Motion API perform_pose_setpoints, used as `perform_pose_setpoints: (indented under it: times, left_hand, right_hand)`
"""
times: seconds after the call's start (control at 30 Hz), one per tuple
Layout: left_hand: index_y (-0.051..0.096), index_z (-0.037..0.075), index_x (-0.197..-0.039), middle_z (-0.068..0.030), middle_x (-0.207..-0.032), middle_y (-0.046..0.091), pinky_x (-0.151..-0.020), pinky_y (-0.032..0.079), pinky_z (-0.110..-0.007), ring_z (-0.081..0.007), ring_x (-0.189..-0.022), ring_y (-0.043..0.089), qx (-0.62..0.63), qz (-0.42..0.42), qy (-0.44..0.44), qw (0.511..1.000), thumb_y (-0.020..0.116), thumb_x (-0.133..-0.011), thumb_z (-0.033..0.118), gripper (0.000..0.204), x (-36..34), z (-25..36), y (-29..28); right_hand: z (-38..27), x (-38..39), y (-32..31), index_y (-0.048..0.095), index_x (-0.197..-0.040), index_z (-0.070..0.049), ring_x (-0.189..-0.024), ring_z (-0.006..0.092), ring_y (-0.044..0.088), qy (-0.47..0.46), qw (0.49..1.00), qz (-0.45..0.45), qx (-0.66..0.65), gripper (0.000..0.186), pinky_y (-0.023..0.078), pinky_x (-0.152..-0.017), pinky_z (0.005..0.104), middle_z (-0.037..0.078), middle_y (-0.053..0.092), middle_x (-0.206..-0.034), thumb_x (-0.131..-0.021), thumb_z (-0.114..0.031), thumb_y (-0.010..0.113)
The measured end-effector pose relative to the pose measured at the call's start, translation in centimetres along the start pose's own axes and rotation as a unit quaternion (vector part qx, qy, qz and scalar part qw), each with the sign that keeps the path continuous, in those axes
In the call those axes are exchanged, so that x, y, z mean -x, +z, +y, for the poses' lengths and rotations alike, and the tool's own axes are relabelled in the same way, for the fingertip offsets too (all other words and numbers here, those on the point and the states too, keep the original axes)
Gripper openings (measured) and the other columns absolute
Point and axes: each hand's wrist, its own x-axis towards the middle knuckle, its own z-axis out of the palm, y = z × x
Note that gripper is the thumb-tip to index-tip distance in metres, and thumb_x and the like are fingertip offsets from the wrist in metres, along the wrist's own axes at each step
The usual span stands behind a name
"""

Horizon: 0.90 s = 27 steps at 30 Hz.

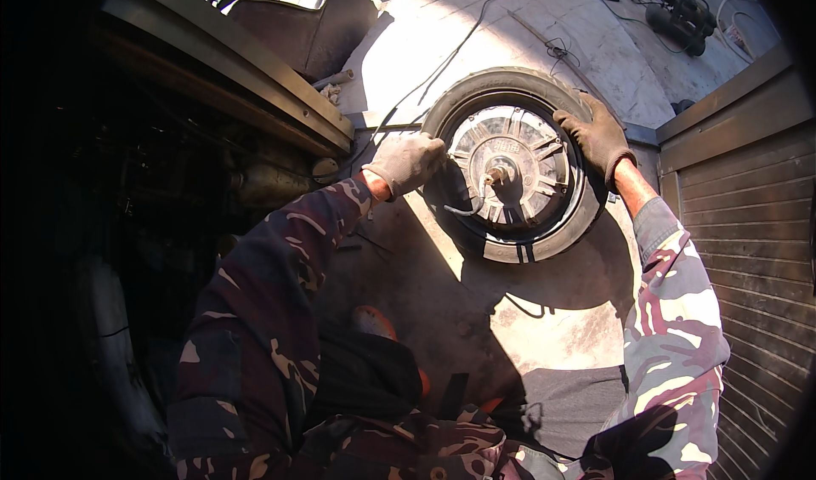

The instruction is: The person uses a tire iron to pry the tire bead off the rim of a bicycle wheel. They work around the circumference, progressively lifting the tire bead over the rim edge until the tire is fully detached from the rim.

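Note:
Between my hands is a hub motor wheel (514,144) with a black tyre and a silver metal centre. Its axle stub points up toward me, and a short grey cable (469,211) comes out by it. My left hand (408,164), in a grey work glove, is closed on the tyre's left edge. On the upper right, my gloved right hand (602,136) wraps round the tyre, thumb over the sidewall. The wheel's underside is hidden, so I cannot tell whether it rests on the ground.
A metal door frame (255,80) runs along the left, with dark clutter behind it. To the right stands a ribbed metal door panel (748,216). Beyond the sill lie a thin black cable (459,48) and a black and green machine (682,21) on pale sunlit ground.

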Motion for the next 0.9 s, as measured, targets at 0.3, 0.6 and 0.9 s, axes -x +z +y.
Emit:
perform_pose_setpoints:
  times: [0.3, 0.6, 0.9]
  left_hand:
    - [0.072, 0.008, -0.099, -0.0186, -0.090, 0.074, -0.074, 0.059, -0.053, -0.0425, -0.087, 0.075, -0.064, -0.037, -0.033, 0.997, 0.066, -0.102, 0.026, 0.019, -0.6, 1.8, -0.2]
    - [0.072, 0.009, -0.098, -0.0181, -0.088, 0.075, -0.073, 0.058, -0.053, -0.0431, -0.086, 0.075, -0.086, -0.021, -0.038, 0.995, 0.065, -0.103, 0.029, 0.022, -0.7, 1.4, 0.7]
    - [0.067, 0.009, -0.099, -0.0217, -0.085, 0.072, -0.071, 0.055, -0.055, -0.0450, -0.084, 0.072, -0.007, 0.087, -0.098, 0.991, 0.065, -0.106, 0.036, 0.028, 0.3, 1.2, 3.9]
  right_hand:
    - [-1.2, 0.4, -0.6, 0.049, -0.161, -0.003, -0.145, 0.0367, 0.059, 0.013, 1.000, -0.011, 0.017, 0.099, 0.044, -0.122, 0.0398, 0.025, 0.059, -0.157, -0.088, -0.059, 0.083]
    - [-2.0, 0.7, -0.8, 0.050, -0.160, 0.000, -0.143, 0.0364, 0.060, 0.017, 0.999, 0.001, 0.031, 0.098, 0.045, -0.121, 0.0391, 0.027, 0.060, -0.155, -0.088, -0.057, 0.084]
    - [-2.9, 0.5, -1.2, 0.053, -0.157, 0.002, -0.140, 0.0349, 0.063, 0.041, 0.999, -0.023, -0.025, 0.099, 0.047, -0.119, 0.0396, 0.027, 0.064, -0.150, -0.085, -0.058, 0.087]
